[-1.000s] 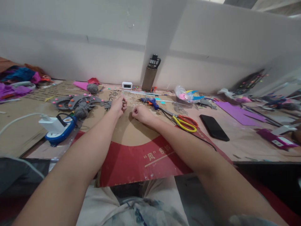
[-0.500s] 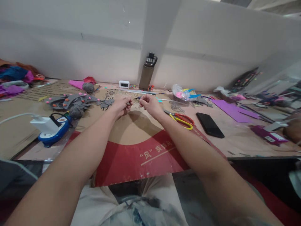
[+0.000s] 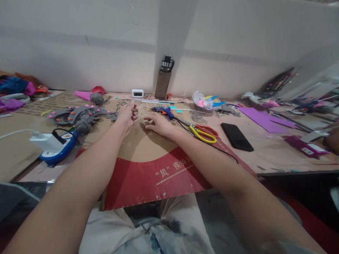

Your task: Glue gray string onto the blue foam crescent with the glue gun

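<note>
My left hand (image 3: 128,115) is raised over the cardboard sheet (image 3: 148,148), its fingers curled closed. Whatever it holds, if anything, is hidden by the fingers. My right hand (image 3: 159,125) is low over the tan part of the same sheet, fingers apart and palm down, with nothing visible in it. Just beyond the right hand lies a blue glue gun (image 3: 167,112); its black cord runs beside my right forearm. Scissors (image 3: 205,134) with one red and one yellow handle lie to the right of that hand. Grey cut-out pieces (image 3: 112,115) rest left of my left hand.
Grey curved pieces with pink and orange dots (image 3: 76,113) and a blue power strip (image 3: 59,150) are at left. A bottle (image 3: 162,83) and a small white clock (image 3: 137,93) stand by the wall. A phone (image 3: 236,137) and purple sheets (image 3: 262,120) lie at right.
My hands have moved apart: the left went left and up, the right came down nearer the cardboard and its fingers spread. The glue gun has come into plain view behind the right hand.
</note>
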`<state>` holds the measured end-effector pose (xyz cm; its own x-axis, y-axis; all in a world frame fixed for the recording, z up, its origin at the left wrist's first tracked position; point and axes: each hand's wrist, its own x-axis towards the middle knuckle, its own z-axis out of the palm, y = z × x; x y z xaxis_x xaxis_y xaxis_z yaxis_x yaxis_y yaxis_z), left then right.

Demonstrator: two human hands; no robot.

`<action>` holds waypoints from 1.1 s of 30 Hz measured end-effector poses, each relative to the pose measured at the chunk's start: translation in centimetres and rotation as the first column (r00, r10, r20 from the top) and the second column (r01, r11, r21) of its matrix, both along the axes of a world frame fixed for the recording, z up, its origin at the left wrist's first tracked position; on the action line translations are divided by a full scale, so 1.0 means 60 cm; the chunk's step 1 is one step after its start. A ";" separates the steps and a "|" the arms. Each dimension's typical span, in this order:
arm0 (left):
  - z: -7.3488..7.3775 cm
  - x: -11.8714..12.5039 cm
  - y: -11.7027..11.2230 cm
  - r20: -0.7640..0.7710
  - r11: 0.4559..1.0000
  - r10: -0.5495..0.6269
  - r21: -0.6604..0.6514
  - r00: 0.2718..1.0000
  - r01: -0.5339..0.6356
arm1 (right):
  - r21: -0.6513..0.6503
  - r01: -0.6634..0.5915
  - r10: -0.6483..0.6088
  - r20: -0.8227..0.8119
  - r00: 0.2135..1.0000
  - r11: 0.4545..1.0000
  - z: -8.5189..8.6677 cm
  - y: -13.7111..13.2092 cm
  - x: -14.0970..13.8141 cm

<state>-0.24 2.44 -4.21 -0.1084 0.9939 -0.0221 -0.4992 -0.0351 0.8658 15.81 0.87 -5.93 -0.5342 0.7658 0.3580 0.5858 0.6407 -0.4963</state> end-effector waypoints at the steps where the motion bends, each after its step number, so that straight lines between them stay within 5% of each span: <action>1: -0.001 -0.002 0.001 0.022 1.000 0.006 -0.010 1.000 -0.005 | 0.008 -0.008 0.008 0.058 0.998 1.000 -0.002 -0.002 -0.003; 7: -0.002 -0.002 -0.001 -0.004 0.999 -0.027 -0.029 1.000 0.027 | -0.105 0.065 -0.049 0.144 0.988 0.992 0.016 -0.017 0.002; 12: 0.002 0.002 -0.006 -0.043 0.993 -0.084 -0.088 0.996 0.080 | -0.346 -0.107 0.064 -0.136 0.989 0.932 0.060 -0.028 0.034; 16: 0.010 0.014 -0.019 -0.099 0.962 -0.254 -0.133 0.962 0.240 | -0.211 0.040 -0.107 -0.316 0.943 0.977 0.069 -0.019 0.037; 23: 0.022 0.041 -0.040 -0.159 0.884 -0.464 -0.021 0.871 0.467 | 0.063 0.207 -0.181 -0.286 0.941 0.976 0.044 -0.004 0.015; 28: 0.027 0.023 -0.025 -0.070 0.957 -0.283 0.039 0.956 0.286 | -0.009 0.215 -0.202 -0.387 0.900 0.977 0.034 0.017 -0.001; 33: 0.038 -0.008 -0.009 0.181 0.998 -0.051 -0.027 0.982 0.056 | 0.045 0.159 -0.153 -0.118 0.981 0.986 0.015 0.033 0.001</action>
